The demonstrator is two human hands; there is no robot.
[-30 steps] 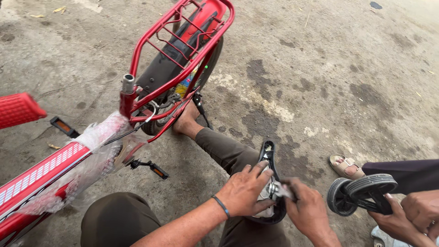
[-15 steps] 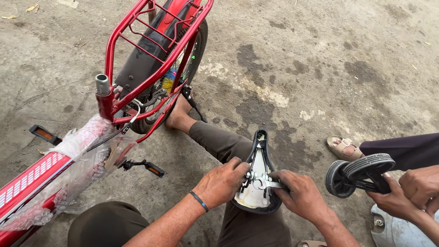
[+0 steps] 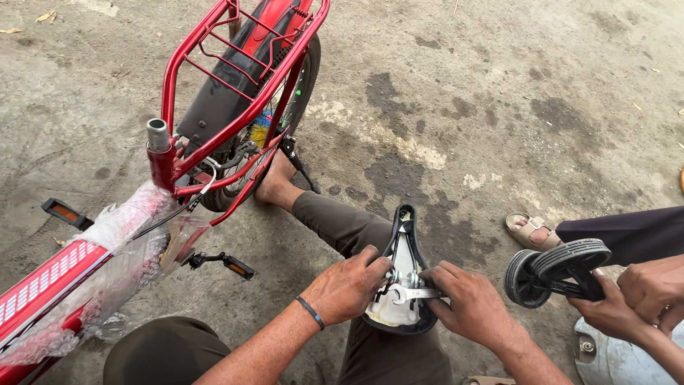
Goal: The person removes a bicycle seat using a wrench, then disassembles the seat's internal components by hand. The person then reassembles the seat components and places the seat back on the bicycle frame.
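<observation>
Bicycle [image 3: 235,121] — red frame, rear rack and dark mudguard, standing on stained concrete at upper left; the open seat tube [image 3: 157,134] points up, the front part of the frame is wrapped in clear plastic [image 3: 121,264], and two black pedals [image 3: 228,264] stick out below.

Leg [image 3: 335,221] — the person's own, stretched out towards the rear wheel, bare foot beside it.

Co-worker's hands [image 3: 641,292] — at the right edge, closed round a pair of small black wheels [image 3: 556,267]; a sandalled foot [image 3: 527,229] lies just behind them.

Saddle [image 3: 402,285] — black, turned underside up, resting on the person's thigh between both hands, nose pointing away.

Left hand [image 3: 345,289] — fingers curled narrow over the saddle's left edge, thumb at the clamp; a dark band sits on the wrist.

Right hand [image 3: 470,306] — fingers closed on the handle of a wrench.

Wrench [image 3: 413,293] — silver, lying across the saddle's underside, its head at the clamp hardware in the middle; the handle end is hidden under the right fingers.
</observation>
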